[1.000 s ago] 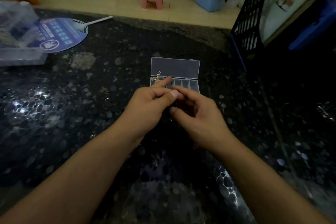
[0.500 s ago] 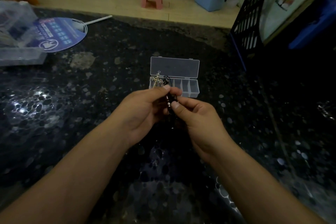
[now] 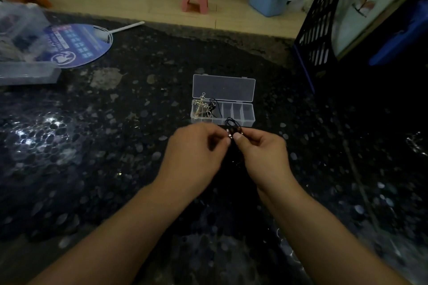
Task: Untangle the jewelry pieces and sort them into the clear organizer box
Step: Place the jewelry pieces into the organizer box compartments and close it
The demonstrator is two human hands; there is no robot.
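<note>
Head view: both hands meet just in front of the open clear box [image 3: 247,115] on the dark speckled table [image 3: 97,141]; the left hand [image 3: 196,152] and right hand [image 3: 261,155] each pinch a thin black cord [image 3: 232,122] with small metal beads, fingertips nearly touching; a loop of it rises above them; a metal cross pendant [image 3: 201,104] lies in the box's left compartments; the cord looks light, limp and snag-prone, so it is best held at the beads and eased apart gently.
</note>
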